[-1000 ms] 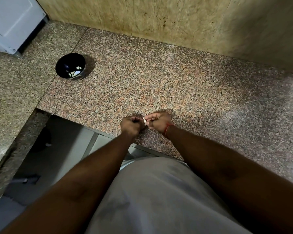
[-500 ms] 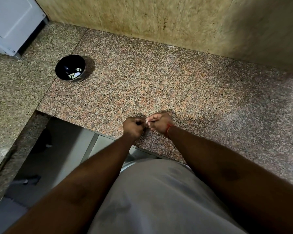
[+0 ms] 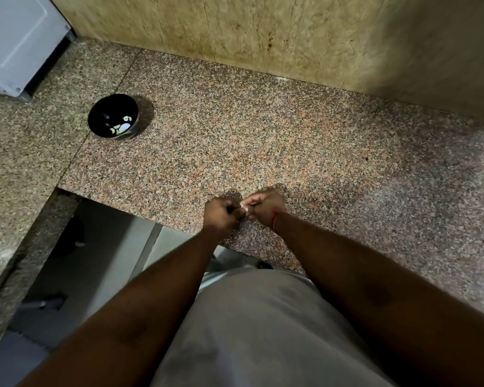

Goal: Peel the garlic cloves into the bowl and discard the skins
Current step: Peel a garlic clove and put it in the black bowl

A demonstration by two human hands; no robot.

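Observation:
My left hand (image 3: 221, 215) and my right hand (image 3: 263, 206) meet above the front edge of the granite counter (image 3: 263, 141). Both pinch one small pale garlic clove (image 3: 242, 205), mostly hidden by my fingers; only a light sliver shows between the fingertips. A red thread circles my right wrist. The black bowl (image 3: 101, 118) stands far off at the left of the counter, with a few peeled white cloves (image 3: 123, 127) inside it.
A white appliance (image 3: 14, 43) stands at the back left corner. A beige stone wall (image 3: 263, 32) runs behind the counter. The counter turns along the left side, with an open gap (image 3: 90, 261) down to the floor below my left arm.
My fingertips have closed tighter around the clove, so less of it shows than one second ago. Both hands stay in the same place, and the view has tilted slightly.

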